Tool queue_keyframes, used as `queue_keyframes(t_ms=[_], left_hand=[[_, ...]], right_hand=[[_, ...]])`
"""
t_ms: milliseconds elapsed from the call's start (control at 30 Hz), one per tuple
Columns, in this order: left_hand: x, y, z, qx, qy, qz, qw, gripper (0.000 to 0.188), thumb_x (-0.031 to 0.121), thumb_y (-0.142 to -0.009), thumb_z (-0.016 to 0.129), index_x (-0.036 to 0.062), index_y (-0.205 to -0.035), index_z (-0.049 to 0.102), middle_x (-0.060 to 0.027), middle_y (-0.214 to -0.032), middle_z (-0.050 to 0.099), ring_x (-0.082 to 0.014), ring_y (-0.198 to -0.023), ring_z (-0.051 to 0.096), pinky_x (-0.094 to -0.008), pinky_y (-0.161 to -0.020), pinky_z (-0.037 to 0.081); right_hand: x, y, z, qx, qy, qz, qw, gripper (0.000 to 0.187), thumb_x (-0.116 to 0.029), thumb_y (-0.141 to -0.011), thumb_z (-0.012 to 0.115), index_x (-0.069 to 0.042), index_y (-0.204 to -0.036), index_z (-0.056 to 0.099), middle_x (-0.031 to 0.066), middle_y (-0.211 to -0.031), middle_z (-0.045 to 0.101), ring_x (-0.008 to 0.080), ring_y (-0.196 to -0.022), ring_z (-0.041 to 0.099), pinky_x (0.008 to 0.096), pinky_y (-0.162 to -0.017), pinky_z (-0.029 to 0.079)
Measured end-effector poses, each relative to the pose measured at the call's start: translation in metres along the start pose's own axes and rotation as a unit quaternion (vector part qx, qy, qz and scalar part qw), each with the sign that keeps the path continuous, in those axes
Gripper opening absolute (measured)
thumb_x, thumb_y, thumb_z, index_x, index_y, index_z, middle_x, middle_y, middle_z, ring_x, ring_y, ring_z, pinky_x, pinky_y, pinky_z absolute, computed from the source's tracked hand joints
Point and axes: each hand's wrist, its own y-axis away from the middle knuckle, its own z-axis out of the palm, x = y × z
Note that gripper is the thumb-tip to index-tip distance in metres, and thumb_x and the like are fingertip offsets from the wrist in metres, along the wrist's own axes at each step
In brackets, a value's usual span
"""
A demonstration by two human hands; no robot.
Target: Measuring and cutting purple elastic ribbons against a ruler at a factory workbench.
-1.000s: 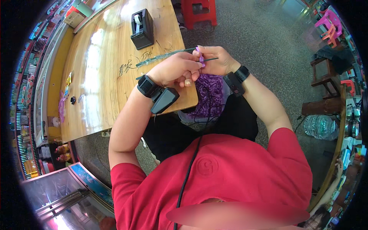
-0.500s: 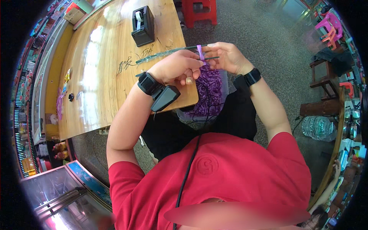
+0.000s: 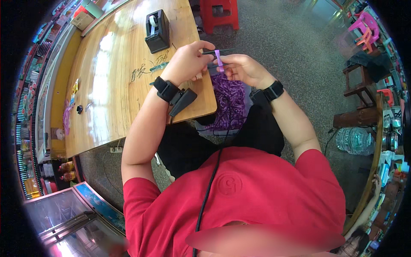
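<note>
Above the table's right corner, my two hands are close together around a small purple strip (image 3: 219, 61), narrow in the middle and wider at its ends. Two thin dark rods (image 3: 227, 50) run across it, one near its top and one near its lower part. My left hand (image 3: 187, 63) is closed on the rods just left of the strip; its lower fingers are partly hidden. From the right, my right hand (image 3: 247, 70) pinches the strip and the lower rod with thumb and forefinger. The teal, wrapped-looking end of a rod (image 3: 158, 67) shows behind my left wrist.
A clear plastic bin full of purple strips (image 3: 231, 96) stands below my hands, beside the wooden table (image 3: 124, 85). On the table is a black tape dispenser (image 3: 157, 32). A red stool (image 3: 219, 15) stands beyond. A black cable (image 3: 209, 184) hangs down my front.
My left hand has shifted up, its thumb and forefinger now at the upper rod. My right hand has moved slightly left and down, and its fingers have closed at the strip.
</note>
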Motion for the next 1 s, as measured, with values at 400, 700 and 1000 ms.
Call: queue_keyframes(t_ms=[400,700,1000], left_hand=[[-0.012,-0.023,-0.007,0.023,-0.217,0.193,0.957,0.014,0.012,-0.089,0.066,0.0024,-0.098,0.07,-0.0116,-0.081,0.067,-0.0257,-0.077,0.067,-0.0333,-0.071,0.053],[0.001,-0.047,-0.016,-0.07,-0.334,0.393,0.854,0.01,0.009,-0.09,0.062,0.0068,-0.099,0.066,-0.0065,-0.103,0.064,-0.0322,-0.09,0.065,-0.04,-0.078,0.053],[0.016,-0.064,-0.003,-0.092,-0.352,0.376,0.852,0.045,0.013,-0.085,0.067,0.0206,-0.128,0.06,-0.0078,-0.096,0.065,-0.0298,-0.087,0.067,-0.0416,-0.076,0.054]], right_hand=[[0.004,0.002,0.01,0.003,-0.001,-0.032,0.999,0.022,-0.024,-0.089,0.071,-0.004,-0.101,0.073,0.0031,-0.089,0.069,0.0067,-0.066,0.054,0.0234,-0.062,0.043],[0.01,0.0,0.008,0.016,0.0,-0.033,0.999,0.018,-0.023,-0.087,0.074,-0.005,-0.091,0.071,0.0026,-0.083,0.068,0.0067,-0.064,0.054,0.0231,-0.059,0.041],[0.016,0.003,0.0,-0.001,0.031,-0.052,0.998,0.029,-0.028,-0.095,0.065,-0.002,-0.107,0.068,0.0062,-0.094,0.069,0.0073,-0.073,0.056,0.0218,-0.067,0.044]])
